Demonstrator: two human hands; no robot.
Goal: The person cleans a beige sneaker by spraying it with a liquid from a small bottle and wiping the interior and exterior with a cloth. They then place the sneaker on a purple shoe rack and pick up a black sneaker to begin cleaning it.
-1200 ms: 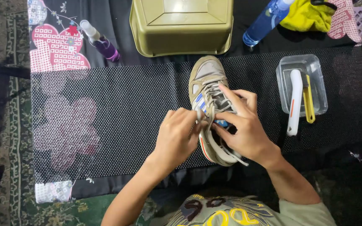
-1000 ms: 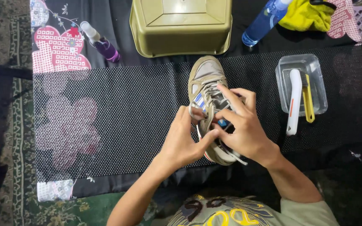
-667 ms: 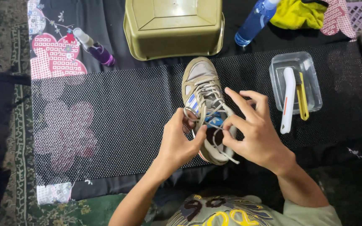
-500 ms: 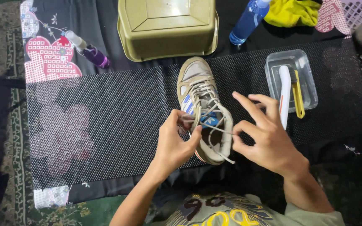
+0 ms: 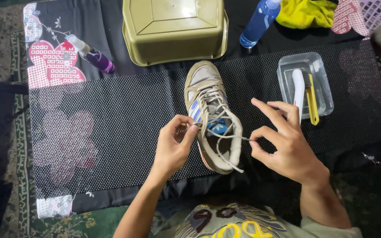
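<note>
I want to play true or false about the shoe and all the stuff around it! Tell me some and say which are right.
1. Both hands pinch the shoelace: left hand, right hand, shoelace. True.
2. The shoe lies on a dotted black mat. True.
3. The green tub is full of water. False: it sits upside down.
4. The clear tray is empty. False: a white brush and a yellow tool lie in it.
5. A blue bottle lies beside the tub. True.

Two bare forearms without sleeves, left hand (image 5: 173, 147) and right hand (image 5: 287, 147) with no rings, watch or gloves, short plain nails on the fingers (image 5: 265, 110), pale olive-grey shirt with large yellow and dark printed shapes
</note>
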